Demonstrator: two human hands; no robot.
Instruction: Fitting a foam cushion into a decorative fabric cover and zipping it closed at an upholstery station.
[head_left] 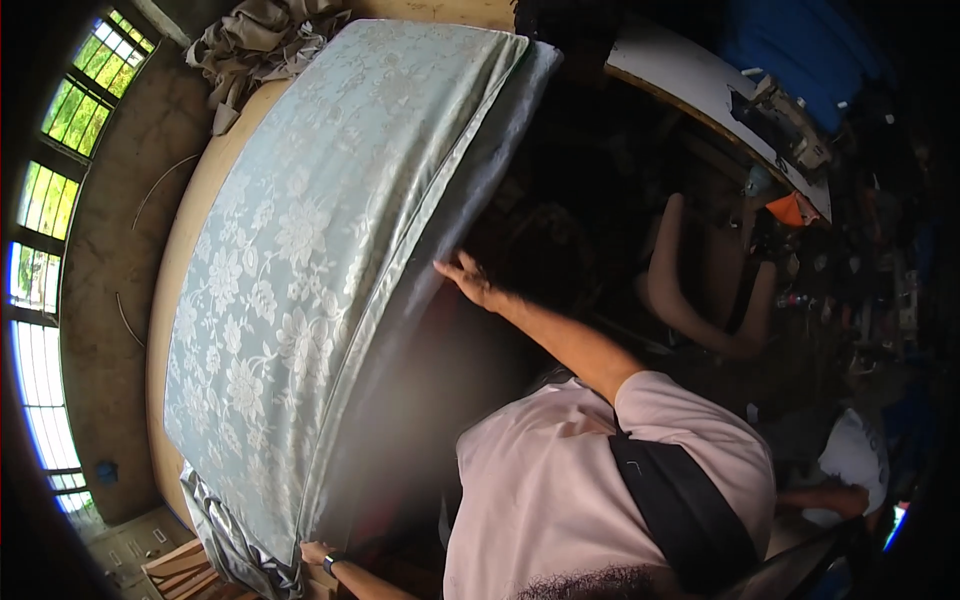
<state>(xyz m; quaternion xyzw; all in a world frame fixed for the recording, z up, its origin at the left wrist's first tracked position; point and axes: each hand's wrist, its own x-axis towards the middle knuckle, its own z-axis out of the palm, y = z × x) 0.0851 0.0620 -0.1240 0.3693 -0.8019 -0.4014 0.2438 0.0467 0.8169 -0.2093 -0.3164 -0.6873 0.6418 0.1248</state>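
Note:
A pale blue mattress (270, 270) with a satin floral cover and piped edge lies on a wooden surface (170, 310). A clear plastic sheet (480, 160) runs along its right side. My right hand (468, 278) pinches the outer edge of that plastic, midway up the side. Down at the near corner, my left hand (316, 553), a dark watch on its wrist, grips the edge of the cover; the fingertips are partly hidden. Loose satin fabric (225, 530) hangs at the near left end.
Barred windows line the left wall (105, 380). Crumpled fabric (245, 45) lies beyond the mattress. At right stand a sewing table (660, 55) with a machine (790, 130) and a U-shaped padded piece (670, 260). Another person's arm (830, 500) shows at lower right; wooden slats (175, 570) lie lower left.

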